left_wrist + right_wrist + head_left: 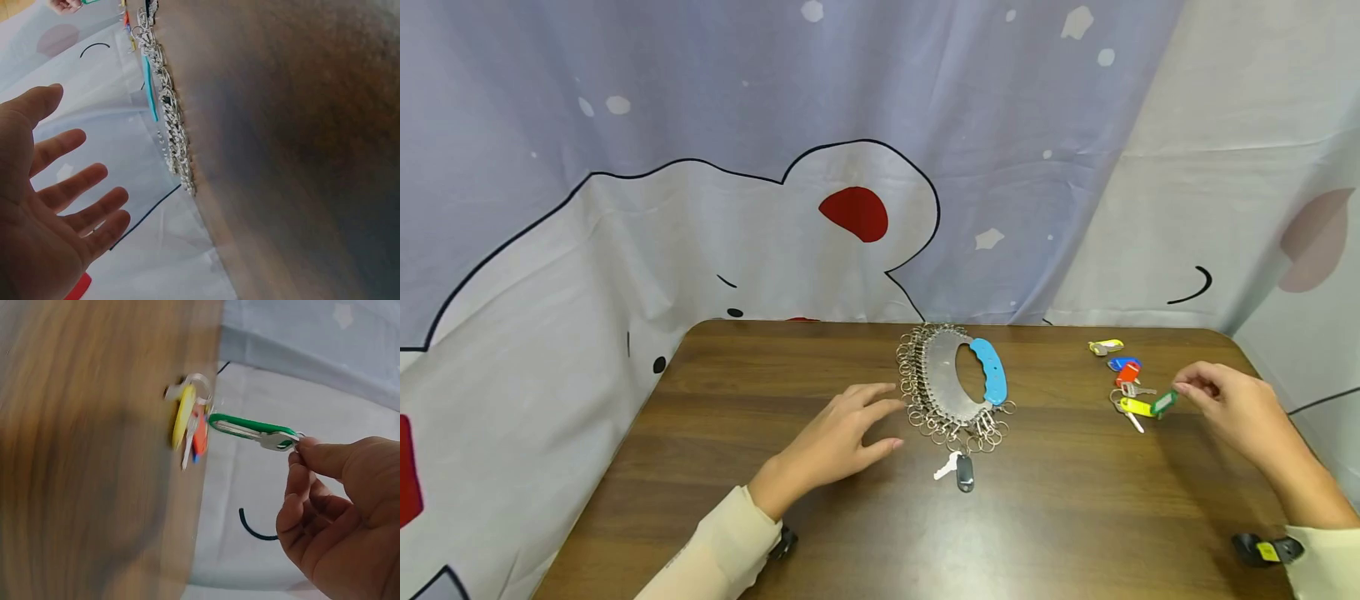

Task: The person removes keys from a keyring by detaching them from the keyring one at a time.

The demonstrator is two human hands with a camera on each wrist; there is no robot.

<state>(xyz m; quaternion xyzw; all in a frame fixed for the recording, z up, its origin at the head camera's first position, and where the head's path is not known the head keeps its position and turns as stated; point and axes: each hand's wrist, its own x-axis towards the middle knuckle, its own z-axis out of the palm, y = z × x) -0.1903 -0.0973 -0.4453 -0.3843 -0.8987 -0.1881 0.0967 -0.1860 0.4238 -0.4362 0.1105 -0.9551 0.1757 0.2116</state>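
Between thumb and fingertips my right hand pinches the ring end of a green key tag. A silver key lies along that tag in the right wrist view. My left hand hovers over the table with its fingers loosely spread, holding nothing. Just right of its fingertips lies a curved metal key holder with a blue handle and many clip rings along its outer edge. A black key tag with a silver key is at its near edge.
Beside the green tag lie a yellow key tag, a red one and a blue one, with keys among them. Another yellow tag is farther back. A patterned curtain hangs behind the wooden table.
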